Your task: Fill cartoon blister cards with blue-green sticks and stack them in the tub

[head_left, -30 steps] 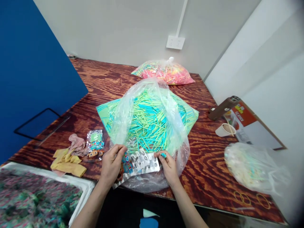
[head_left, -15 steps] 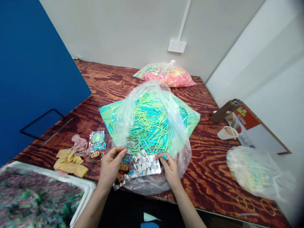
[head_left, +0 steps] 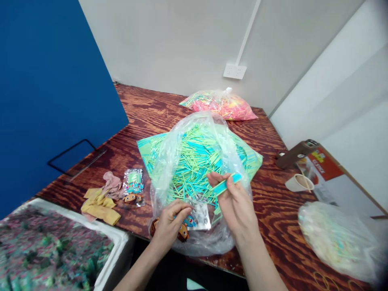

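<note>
In the middle of the table lies an open clear plastic bag (head_left: 165, 155) full of thin green and blue sticks (head_left: 197, 161). My right hand (head_left: 239, 208) is raised over the bag's near right side, its fingers closed on a small bundle of green and blue sticks (head_left: 222, 187). At the bag's near edge my left hand (head_left: 171, 224) pinches a small printed packet (head_left: 202, 216) with brown cartoon faces and a silvery part. The fingers hide part of that packet. Left of the bag rests a filled packet (head_left: 133, 182) of the same print.
Yellow and pink gloves (head_left: 101, 206) lie at left, near a white-rimmed container (head_left: 119, 238) of coloured bits. A pink-filled bag (head_left: 222, 106) is at the back. At right are a paper cup (head_left: 295, 184), a brown cylinder (head_left: 297, 154), a box (head_left: 329, 169) and another bag (head_left: 330, 236).
My right hand has lifted away from the packet and turned, bringing the stick bundle into clearer view. The left hand has moved right over the packet. The whole view has shifted slightly.
</note>
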The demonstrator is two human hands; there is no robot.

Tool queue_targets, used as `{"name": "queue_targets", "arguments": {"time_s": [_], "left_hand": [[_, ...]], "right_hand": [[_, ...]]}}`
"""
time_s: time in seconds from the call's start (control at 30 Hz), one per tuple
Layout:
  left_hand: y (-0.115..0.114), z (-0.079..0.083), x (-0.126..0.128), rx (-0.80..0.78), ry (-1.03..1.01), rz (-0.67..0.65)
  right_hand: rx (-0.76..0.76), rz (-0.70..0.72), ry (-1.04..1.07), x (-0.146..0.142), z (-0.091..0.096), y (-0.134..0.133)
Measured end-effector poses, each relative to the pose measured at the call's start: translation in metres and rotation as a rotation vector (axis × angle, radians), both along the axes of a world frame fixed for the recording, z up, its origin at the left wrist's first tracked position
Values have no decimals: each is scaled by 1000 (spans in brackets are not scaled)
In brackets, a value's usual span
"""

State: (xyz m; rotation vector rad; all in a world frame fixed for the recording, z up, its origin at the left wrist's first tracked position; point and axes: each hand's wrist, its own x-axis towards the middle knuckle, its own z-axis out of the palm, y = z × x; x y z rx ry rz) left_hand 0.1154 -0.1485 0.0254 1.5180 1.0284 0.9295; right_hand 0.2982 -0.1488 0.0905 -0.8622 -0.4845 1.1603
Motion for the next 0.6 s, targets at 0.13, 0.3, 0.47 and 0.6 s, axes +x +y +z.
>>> {"name": "queue_targets", "arguments": {"time_s": [0.13,0.3,0.47,0.6], "left_hand": [[-2,0,2,-9,-34,6],[-3,-2,4,-26,-96,64],[-4,-12,7,-85,-198,109],[-4,-14,12,-218,-245,152]], "right_hand": [[-33,26,113,-26,1,3],[-153,64,-59,-41,-16,-14],[-160,264,-358,-29,-7,-27],[-87,113,-560,-25,-2,-30]]}}
